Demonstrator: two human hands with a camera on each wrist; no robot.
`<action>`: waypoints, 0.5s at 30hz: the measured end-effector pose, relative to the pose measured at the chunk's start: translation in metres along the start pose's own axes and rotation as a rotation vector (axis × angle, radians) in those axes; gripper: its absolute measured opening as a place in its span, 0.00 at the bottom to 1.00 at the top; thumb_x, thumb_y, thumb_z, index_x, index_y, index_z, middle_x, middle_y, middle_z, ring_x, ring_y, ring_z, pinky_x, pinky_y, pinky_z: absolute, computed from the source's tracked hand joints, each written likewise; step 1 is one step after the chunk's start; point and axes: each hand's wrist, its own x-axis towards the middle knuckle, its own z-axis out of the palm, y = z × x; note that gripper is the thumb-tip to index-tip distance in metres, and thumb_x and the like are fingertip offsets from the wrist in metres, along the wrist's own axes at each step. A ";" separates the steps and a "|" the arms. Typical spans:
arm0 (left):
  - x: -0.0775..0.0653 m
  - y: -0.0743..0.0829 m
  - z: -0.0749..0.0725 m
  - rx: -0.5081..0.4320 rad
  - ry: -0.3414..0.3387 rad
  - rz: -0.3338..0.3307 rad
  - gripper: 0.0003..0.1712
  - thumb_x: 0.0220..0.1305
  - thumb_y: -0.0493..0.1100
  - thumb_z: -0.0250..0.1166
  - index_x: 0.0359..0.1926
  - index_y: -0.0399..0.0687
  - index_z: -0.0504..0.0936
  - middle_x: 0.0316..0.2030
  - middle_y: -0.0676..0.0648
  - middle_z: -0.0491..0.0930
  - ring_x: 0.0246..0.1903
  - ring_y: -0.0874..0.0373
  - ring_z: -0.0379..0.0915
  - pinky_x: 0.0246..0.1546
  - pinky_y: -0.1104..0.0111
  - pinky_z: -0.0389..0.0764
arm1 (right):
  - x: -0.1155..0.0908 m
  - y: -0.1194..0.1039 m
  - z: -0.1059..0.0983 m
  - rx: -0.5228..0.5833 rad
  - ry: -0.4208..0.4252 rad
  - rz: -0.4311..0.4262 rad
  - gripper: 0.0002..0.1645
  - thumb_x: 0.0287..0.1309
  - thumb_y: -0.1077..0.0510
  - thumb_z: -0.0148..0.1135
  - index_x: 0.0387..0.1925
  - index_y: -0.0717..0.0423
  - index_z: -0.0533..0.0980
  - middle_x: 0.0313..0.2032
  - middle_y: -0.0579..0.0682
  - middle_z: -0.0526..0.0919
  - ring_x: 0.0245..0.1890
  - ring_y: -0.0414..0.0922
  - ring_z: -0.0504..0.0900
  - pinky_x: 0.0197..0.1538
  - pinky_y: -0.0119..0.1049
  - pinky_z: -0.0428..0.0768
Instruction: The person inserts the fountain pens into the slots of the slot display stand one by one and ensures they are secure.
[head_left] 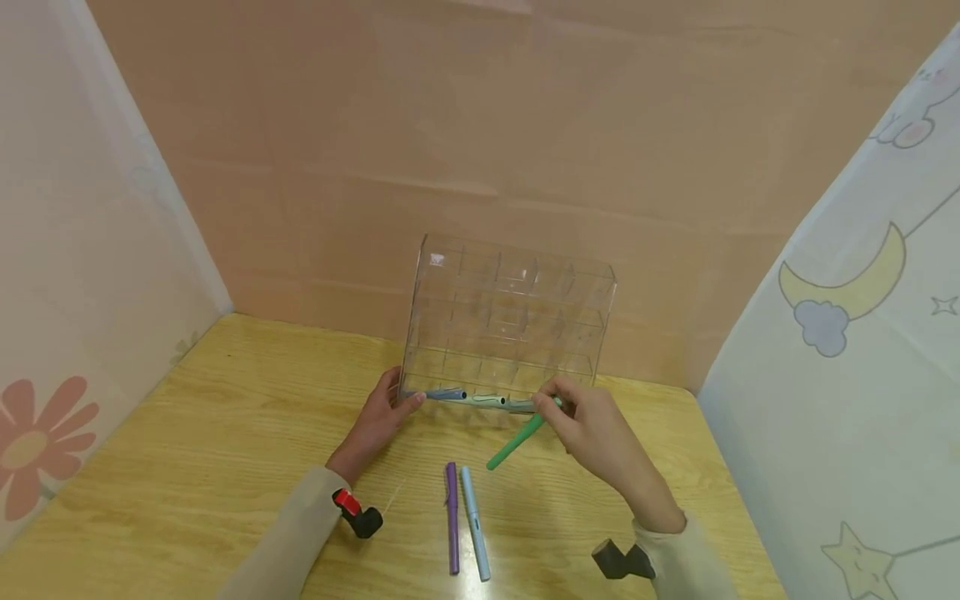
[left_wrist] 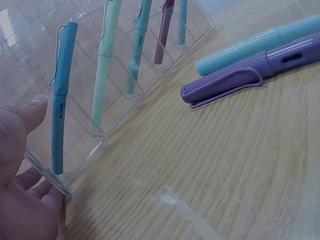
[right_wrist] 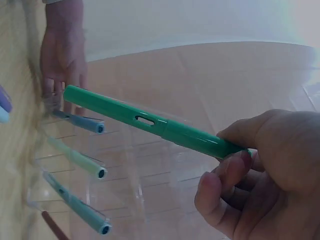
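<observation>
A clear plastic pen rack (head_left: 517,317) with rows of compartments stands tilted back on the table. My left hand (head_left: 377,421) grips its lower left edge, thumb in front and fingers behind, beside a blue pen (left_wrist: 61,95). My right hand (head_left: 600,429) pinches a green pen (right_wrist: 150,120) near one end, its other end pointing down and left in front of the rack. Along the rack's bottom row stand the blue pen, a pale green pen (left_wrist: 104,65), a teal pen (left_wrist: 139,50) and a dark red pen (left_wrist: 164,32).
On the wooden table (head_left: 247,467), a purple pen (head_left: 452,517) and a light blue pen (head_left: 476,525) lie side by side in front of the rack. An orange-brown backdrop (head_left: 480,125) rises behind, with patterned white sheets at both sides.
</observation>
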 end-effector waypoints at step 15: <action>0.002 -0.003 0.001 -0.016 0.003 0.001 0.50 0.79 0.55 0.63 0.86 0.45 0.45 0.84 0.33 0.51 0.83 0.31 0.49 0.82 0.38 0.58 | 0.028 -0.013 -0.024 0.041 0.134 -0.051 0.12 0.82 0.53 0.56 0.45 0.58 0.78 0.17 0.49 0.72 0.13 0.37 0.67 0.17 0.30 0.67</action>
